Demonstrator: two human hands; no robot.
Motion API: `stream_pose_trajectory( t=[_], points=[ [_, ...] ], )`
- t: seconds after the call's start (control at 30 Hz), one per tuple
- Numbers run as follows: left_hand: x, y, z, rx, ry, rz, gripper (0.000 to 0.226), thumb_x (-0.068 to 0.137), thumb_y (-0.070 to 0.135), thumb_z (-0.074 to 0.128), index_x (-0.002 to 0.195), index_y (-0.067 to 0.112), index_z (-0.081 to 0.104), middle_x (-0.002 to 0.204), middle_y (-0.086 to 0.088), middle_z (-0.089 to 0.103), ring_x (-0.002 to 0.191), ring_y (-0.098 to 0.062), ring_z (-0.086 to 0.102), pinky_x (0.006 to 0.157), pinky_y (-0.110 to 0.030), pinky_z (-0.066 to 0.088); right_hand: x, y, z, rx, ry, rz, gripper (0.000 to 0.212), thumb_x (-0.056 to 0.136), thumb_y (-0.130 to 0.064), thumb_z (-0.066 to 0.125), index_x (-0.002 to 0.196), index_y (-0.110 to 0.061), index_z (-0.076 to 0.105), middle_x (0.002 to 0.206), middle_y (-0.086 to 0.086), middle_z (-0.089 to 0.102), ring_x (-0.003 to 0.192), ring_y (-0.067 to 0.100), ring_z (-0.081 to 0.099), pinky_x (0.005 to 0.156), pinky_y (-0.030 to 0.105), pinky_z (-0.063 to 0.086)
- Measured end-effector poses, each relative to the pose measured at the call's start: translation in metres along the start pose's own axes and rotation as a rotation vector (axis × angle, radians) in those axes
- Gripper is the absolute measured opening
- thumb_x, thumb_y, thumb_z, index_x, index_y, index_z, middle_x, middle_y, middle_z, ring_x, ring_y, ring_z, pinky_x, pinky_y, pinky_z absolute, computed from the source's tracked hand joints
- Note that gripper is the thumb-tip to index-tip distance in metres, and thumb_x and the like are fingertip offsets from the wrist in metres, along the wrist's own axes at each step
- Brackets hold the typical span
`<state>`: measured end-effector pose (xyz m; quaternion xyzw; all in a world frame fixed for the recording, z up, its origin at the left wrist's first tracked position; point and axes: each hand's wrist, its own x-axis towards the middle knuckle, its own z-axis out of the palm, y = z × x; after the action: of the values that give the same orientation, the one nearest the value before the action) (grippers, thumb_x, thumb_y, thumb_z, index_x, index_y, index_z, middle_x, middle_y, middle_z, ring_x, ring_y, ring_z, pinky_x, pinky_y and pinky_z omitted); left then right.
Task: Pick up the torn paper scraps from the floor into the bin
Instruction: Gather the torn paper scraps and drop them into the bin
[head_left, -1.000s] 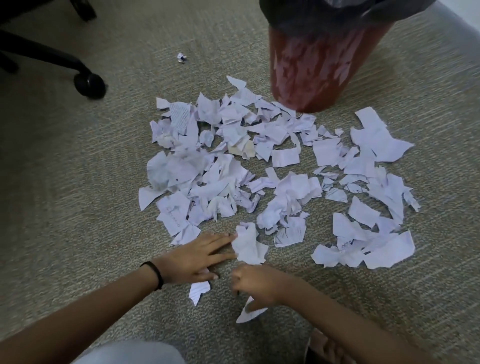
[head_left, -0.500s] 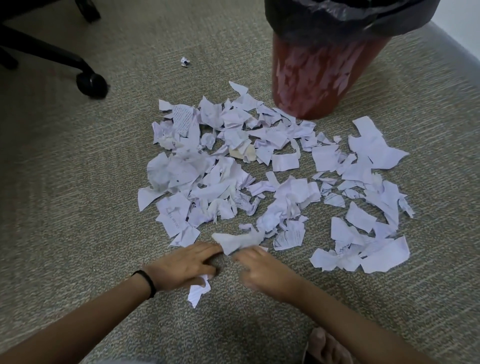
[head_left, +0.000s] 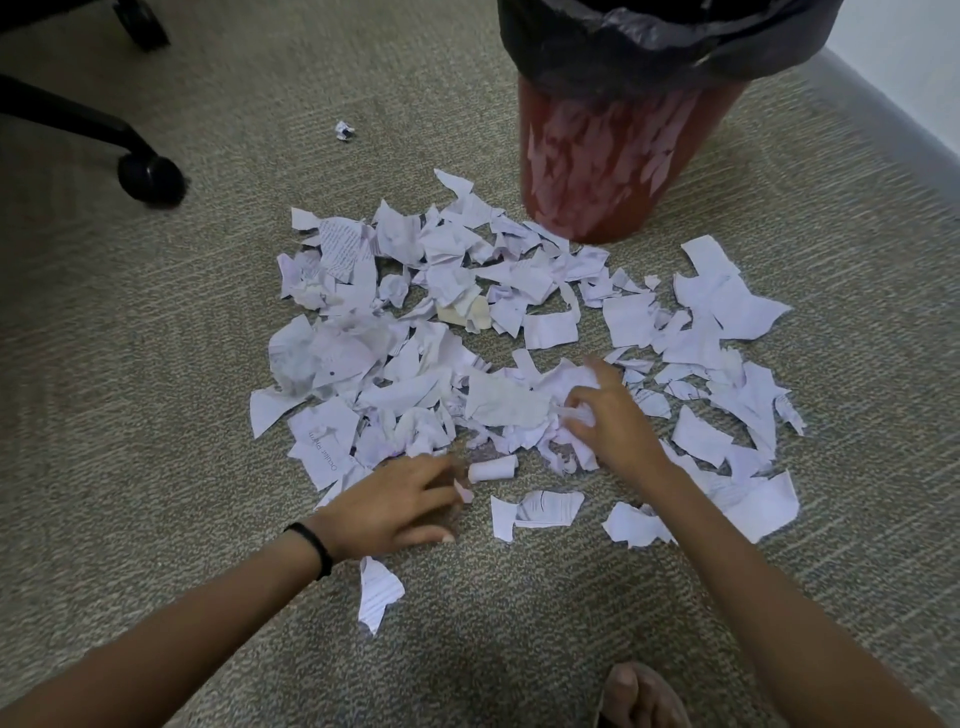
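Your view took in a grey-beige ribbed carpet (head_left: 156, 364) covering the whole floor. At the upper left you had the black legs of an office chair (head_left: 62, 111), one castor wheel (head_left: 148, 176) resting on the carpet. A pale wall base (head_left: 904, 93) ran along the right edge.

Two bare arms reach forward and down, hands low and apart.

The left hand (head_left: 395, 506) lies palm down, fingers loosely spread, a dark band on its wrist. The right hand (head_left: 615, 421) reaches farther ahead, fingers curled closed around crumpled paper scraps (head_left: 576, 410).
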<state>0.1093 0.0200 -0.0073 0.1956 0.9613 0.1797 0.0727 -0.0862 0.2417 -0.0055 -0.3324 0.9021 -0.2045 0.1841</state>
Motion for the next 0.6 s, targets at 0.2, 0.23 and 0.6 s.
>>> stream_pose_trajectory(
  t=[0.2, 0.23, 0.6],
  points=[
    [-0.057, 0.0, 0.02, 0.12, -0.267, 0.085, 0.056, 0.084, 0.074, 0.033, 0.111, 0.028, 0.049, 0.106, 0.011, 0.045, 0.092, -0.001, 0.044, 0.078, -0.013, 0.04, -0.001, 0.002, 0.005, -0.031, -0.043, 0.028, 0.016, 0.088, -0.011, 0.061, 0.101, -0.003, 0.064, 0.143, 0.015, 0.034, 0.122, 0.029, 0.047, 0.08, 0.029, 0.042],
    [-0.063, -0.001, 0.021, 0.124, -0.272, 0.077, 0.055, 0.084, 0.071, 0.036, 0.113, 0.026, 0.049, 0.107, 0.011, 0.044, 0.095, -0.001, 0.042, 0.083, -0.015, 0.039, -0.002, 0.001, 0.007, -0.011, -0.048, 0.046, 0.016, 0.088, -0.01, 0.06, 0.103, -0.003, 0.064, 0.143, 0.015, 0.033, 0.122, 0.03, 0.047, 0.083, 0.031, 0.043],
    [-0.053, 0.001, 0.009, -0.007, -0.264, 0.072, 0.029, 0.096, 0.049, 0.035, 0.087, 0.026, 0.051, 0.095, 0.006, 0.052, 0.086, -0.007, 0.049, 0.069, -0.021, 0.045, 0.007, 0.002, 0.003, 0.025, -0.117, 0.131, 0.019, 0.085, -0.009, 0.064, 0.104, -0.005, 0.062, 0.115, 0.016, 0.049, 0.098, 0.031, 0.056, 0.069, 0.027, 0.035]
  ],
)
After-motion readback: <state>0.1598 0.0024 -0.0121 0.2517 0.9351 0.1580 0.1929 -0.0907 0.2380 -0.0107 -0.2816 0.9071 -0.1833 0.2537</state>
